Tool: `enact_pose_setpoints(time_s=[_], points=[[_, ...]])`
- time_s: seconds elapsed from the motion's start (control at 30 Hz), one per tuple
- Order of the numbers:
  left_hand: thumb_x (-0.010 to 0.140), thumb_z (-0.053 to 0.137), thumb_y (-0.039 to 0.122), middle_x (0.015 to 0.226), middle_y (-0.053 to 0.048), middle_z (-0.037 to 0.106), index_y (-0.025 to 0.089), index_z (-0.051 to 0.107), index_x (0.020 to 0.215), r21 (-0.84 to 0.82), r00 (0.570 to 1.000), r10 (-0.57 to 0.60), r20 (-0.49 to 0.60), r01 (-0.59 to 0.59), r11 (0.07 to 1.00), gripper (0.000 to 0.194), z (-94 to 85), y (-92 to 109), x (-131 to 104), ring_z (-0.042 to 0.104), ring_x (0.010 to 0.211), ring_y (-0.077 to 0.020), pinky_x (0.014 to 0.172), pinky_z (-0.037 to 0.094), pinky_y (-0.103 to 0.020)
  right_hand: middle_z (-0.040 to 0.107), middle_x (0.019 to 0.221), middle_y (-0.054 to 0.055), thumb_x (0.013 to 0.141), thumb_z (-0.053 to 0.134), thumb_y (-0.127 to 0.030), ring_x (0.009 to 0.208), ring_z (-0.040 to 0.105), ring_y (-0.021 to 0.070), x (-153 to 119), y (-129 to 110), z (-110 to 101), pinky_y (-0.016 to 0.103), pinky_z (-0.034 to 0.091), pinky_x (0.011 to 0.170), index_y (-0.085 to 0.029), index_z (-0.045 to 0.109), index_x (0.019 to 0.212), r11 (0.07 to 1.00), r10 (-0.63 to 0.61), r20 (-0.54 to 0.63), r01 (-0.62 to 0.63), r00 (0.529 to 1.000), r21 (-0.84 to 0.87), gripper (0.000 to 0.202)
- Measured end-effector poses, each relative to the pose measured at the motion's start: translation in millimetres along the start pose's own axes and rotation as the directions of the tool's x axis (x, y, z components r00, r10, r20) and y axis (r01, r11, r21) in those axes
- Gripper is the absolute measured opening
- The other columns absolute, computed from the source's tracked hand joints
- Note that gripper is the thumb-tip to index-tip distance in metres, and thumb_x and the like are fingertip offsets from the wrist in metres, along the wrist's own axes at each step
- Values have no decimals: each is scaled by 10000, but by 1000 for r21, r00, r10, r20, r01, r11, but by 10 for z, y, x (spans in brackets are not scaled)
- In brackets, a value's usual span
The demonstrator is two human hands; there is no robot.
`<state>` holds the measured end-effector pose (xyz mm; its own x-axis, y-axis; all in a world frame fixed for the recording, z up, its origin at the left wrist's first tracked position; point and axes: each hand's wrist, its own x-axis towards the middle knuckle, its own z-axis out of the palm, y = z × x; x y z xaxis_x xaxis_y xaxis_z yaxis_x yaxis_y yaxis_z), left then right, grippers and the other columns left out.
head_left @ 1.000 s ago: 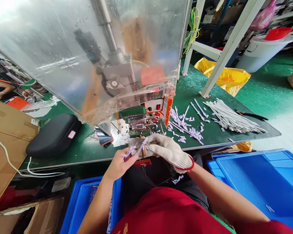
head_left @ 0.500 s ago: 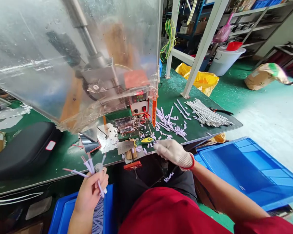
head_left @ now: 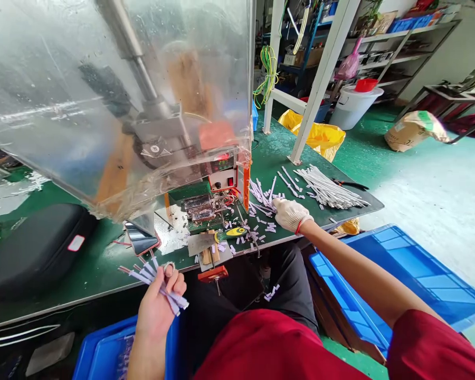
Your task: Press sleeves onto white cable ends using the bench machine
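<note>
My left hand (head_left: 162, 295), bare but for a whitish wrap on one fingertip, is closed around a small bunch of lavender-sleeved wires (head_left: 146, 272). Thin reddish ends stick out at the far side of the bunch. In a white knit glove, my right hand (head_left: 291, 214) is at the near edge of a loose pile of lavender-sleeved pieces (head_left: 261, 192) on the bench. Its fingers look curled together; what they hold, if anything, is hidden. To its left lies a scraper (head_left: 233, 232) with a yellow-green handle. Short lavender offcuts (head_left: 269, 227) are scattered around.
A clear guard (head_left: 206, 31) encloses the press above the green bench (head_left: 103, 279). Beneath it stands a small control box (head_left: 222, 180). White strips (head_left: 328, 187) lie at right. Blue bins (head_left: 404, 264) flank my legs. A phone (head_left: 142, 238) and black cushion (head_left: 35, 248) are at left.
My right hand has moved right and away from me, from beside the scraper handle to the lavender pile. My left hand has shifted slightly right, and its bunch has turned. The view has shifted somewhat.
</note>
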<state>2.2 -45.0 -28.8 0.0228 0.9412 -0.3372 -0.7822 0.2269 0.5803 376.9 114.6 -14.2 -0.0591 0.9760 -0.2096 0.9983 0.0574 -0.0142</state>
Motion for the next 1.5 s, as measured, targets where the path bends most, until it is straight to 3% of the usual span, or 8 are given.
enact_pose_setpoints(time_s=[0.13,0.43,0.63,0.73,0.87,0.93,1.13,1.5], points=[[932,618,196,499,93,291,139,602,833,-14,997,14,76,-13,1000,116,-28,-8,18,289,410,-45,407,297,-182,680,1094,172,877,454,-171,952,696,298,-91,-48,61,323,487,744,-136,624,1149,1000,16,-25,-16,1000,-6,322],[934,631,242,455,102,284,129,607,801,-5,999,9,41,-9,1000,176,-86,-130,94,266,374,-31,383,233,-179,678,1080,152,841,472,-123,914,691,269,-144,-86,183,305,454,729,-163,613,1206,993,77,-97,-67,992,101,393],[896,685,263,442,104,292,125,618,786,20,1000,21,-21,-21,1000,188,-167,-130,98,259,366,-29,375,242,-177,697,963,55,900,498,-417,821,642,194,-295,50,-33,270,431,713,-220,710,879,933,117,-219,-32,969,358,290],[909,666,281,434,108,277,128,623,797,42,999,39,-32,-38,998,195,-167,-119,128,224,355,-29,366,232,-174,685,824,27,927,462,-524,668,615,153,-449,-169,-188,247,432,613,-214,694,869,787,-11,-102,72,995,613,391],[919,651,323,434,110,275,131,626,811,88,997,77,-10,-76,993,221,-103,-128,188,182,348,-29,352,205,-165,603,638,-18,890,544,-557,446,514,102,-564,-797,-202,210,401,429,-189,592,842,335,-336,72,48,939,941,375],[917,653,347,444,105,293,131,625,814,111,996,90,-2,-90,990,241,-73,-132,210,184,350,-28,349,199,-162,570,589,-38,870,580,-520,380,456,80,-536,-1136,-115,192,358,363,-191,547,800,204,-381,96,-17,920,979,338],[916,657,365,486,85,353,137,619,835,146,990,140,-14,-137,980,246,-86,-126,202,290,381,-38,379,253,-155,580,553,-38,838,601,-435,343,476,74,-271,-1711,196,170,329,314,-188,525,739,101,-382,102,-68,919,993,277],[862,718,370,463,86,349,132,611,799,146,994,98,-50,-89,985,269,-74,-140,199,281,369,-41,373,237,-166,556,475,-35,804,594,-364,310,461,88,-173,-1885,256,185,341,291,-187,556,693,28,-300,175,-174,938,984,212]])
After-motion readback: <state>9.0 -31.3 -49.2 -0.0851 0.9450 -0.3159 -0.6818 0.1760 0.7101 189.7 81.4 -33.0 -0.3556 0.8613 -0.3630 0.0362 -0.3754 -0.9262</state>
